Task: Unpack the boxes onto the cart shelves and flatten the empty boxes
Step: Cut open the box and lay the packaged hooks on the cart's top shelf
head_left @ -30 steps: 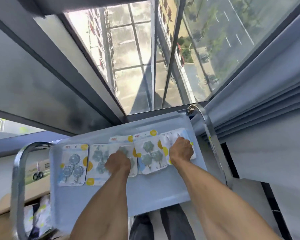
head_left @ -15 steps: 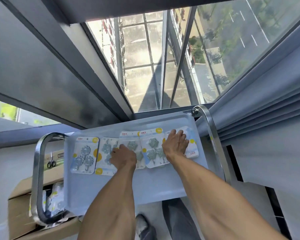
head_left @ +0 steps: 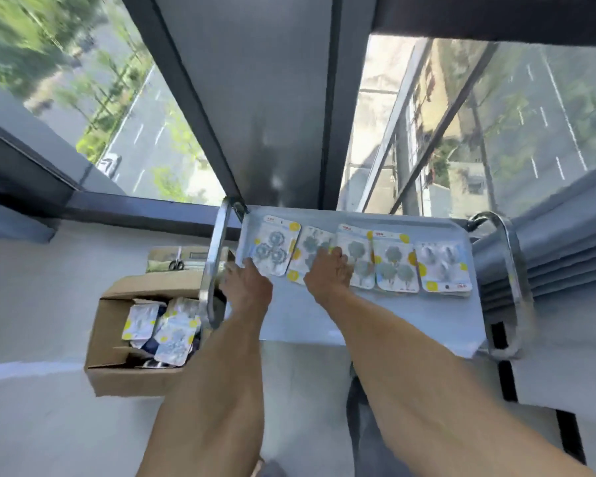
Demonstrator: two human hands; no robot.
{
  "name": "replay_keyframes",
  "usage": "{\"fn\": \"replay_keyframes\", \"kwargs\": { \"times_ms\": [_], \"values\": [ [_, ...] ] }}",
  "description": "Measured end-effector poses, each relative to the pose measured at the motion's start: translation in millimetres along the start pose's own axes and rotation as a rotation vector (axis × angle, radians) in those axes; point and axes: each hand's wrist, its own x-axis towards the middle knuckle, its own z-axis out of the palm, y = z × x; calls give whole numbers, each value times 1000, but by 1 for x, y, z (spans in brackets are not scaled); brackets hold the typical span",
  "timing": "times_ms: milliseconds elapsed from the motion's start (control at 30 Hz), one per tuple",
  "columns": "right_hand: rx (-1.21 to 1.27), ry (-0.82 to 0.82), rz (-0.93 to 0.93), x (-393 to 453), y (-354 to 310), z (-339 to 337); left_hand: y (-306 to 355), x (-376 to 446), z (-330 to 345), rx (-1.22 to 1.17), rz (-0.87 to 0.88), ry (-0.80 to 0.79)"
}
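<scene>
Several blister packs of grey flower-shaped hooks lie in a row along the far side of the cart's top shelf [head_left: 375,321], a pale blue tray. My left hand [head_left: 246,287] touches the near corner of the leftmost pack [head_left: 274,247]. My right hand [head_left: 331,273] rests with spread fingers on the second pack [head_left: 312,244] and the third pack [head_left: 356,256]. Two more packs [head_left: 443,268] lie untouched to the right. An open cardboard box [head_left: 117,339] with more such packs stands on the floor left of the cart.
Chrome handle loops rise at the cart's left end [head_left: 215,263] and right end [head_left: 513,270]. Scissors [head_left: 177,263] lie on a flat item behind the box. A window wall stands just beyond the cart, and grey curtain folds [head_left: 565,256] hang at the right.
The view has swung left, bringing the open box into sight. Both hands have shifted left along the row: the left from the third pack to the first, the right from the last pack to the middle ones.
</scene>
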Motion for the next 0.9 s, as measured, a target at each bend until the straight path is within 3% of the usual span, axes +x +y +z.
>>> {"fn": "replay_keyframes", "kwargs": {
  "times_ms": [233,467,667,900],
  "values": [
    [-78,101,-140,-116,-173,61,-189,-11,-56,-75,40,141],
    [-137,141,-317,-164,-324,148,-350,13,-71,-108,-83,126],
    [-207,43,-322,-141,-382,233,-427,61,-37,-111,-126,8],
    [-160,-149,-88,-75,-424,350,-494,186,26,-42,-98,-145]
  ]
}}
